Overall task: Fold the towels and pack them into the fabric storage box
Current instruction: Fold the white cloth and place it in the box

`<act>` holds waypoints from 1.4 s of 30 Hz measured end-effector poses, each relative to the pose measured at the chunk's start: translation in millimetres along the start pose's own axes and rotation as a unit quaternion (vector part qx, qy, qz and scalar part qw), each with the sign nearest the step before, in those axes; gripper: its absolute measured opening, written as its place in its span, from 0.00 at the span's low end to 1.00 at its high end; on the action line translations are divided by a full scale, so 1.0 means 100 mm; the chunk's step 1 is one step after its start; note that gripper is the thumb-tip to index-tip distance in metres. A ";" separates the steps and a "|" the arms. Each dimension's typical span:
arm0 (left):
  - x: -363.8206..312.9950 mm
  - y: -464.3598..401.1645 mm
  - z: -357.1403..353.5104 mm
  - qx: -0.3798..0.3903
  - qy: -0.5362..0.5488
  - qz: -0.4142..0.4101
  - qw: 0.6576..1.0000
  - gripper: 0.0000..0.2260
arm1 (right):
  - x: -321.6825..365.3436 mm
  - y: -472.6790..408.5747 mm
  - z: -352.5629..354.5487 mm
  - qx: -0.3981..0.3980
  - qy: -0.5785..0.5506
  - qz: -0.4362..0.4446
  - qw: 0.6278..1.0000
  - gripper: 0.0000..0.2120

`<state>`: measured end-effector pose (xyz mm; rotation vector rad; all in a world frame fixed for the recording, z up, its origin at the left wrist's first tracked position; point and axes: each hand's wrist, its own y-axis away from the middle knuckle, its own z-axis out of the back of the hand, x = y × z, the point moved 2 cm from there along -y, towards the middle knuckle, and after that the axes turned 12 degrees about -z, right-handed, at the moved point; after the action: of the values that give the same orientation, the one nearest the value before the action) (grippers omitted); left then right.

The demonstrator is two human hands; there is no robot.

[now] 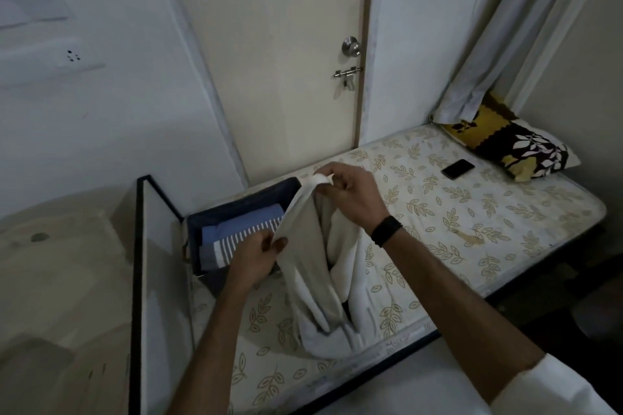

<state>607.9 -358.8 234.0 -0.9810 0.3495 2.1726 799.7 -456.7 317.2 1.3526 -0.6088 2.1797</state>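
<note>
Fingers of the right hand are curled and pinch the top edge of a cream towel, holding it up over the bed; the thumb and forefinger meet on the folded hem, and a black band sits on that wrist; the left hand is lower and nearer the box, its fingers closed on the towel's left edge, with the thumb tip showing dark against the cloth; between the two hands the towel hangs as a long sagging loop, and its lower end rests bunched on the mattress near the front edge of the bed; the box is dark blue, stands on the bed just left of the towel and touching the left hand's side of it, against the white headboard; inside it lies a folded striped towel, blue with white bars, and what seems to be a plain blue one behind it, though the dim light makes the layers hard to part; the mattress has a pale cover printed with yellow leaves; a black phone lies flat on it well apart from the hands, near a pillow patterned in yellow, dark brown and white at the far end; a curtain hangs down onto that pillow; behind the bed stands a cream door with a metal knob and a bolt below it.
</note>
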 end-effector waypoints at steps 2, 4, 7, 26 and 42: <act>0.01 0.06 -0.01 -0.061 0.161 0.057 0.983 0.18 | -0.05 -0.06 0.07 -0.060 -0.058 -0.044 0.996 0.05; -0.11 0.05 0.07 -0.122 0.289 0.069 0.947 0.11 | -0.12 -0.10 0.13 -0.105 -0.045 -0.066 0.991 0.04; -0.43 -0.08 0.28 -0.101 0.293 -0.042 0.950 0.10 | -0.18 -0.08 0.11 -0.035 0.034 -0.080 0.996 0.11; -0.03 0.04 0.14 -0.138 0.198 0.132 0.962 0.10 | -0.07 -0.26 0.08 -0.125 -0.038 -0.018 0.991 0.03; -0.17 0.08 0.62 -0.049 0.030 0.005 0.998 0.08 | -0.07 -0.12 -0.35 0.035 0.025 0.033 0.999 0.05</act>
<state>576.2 -342.1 288.1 -1.1021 0.2784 2.1901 785.5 -427.5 298.2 1.3256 -0.5719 2.3007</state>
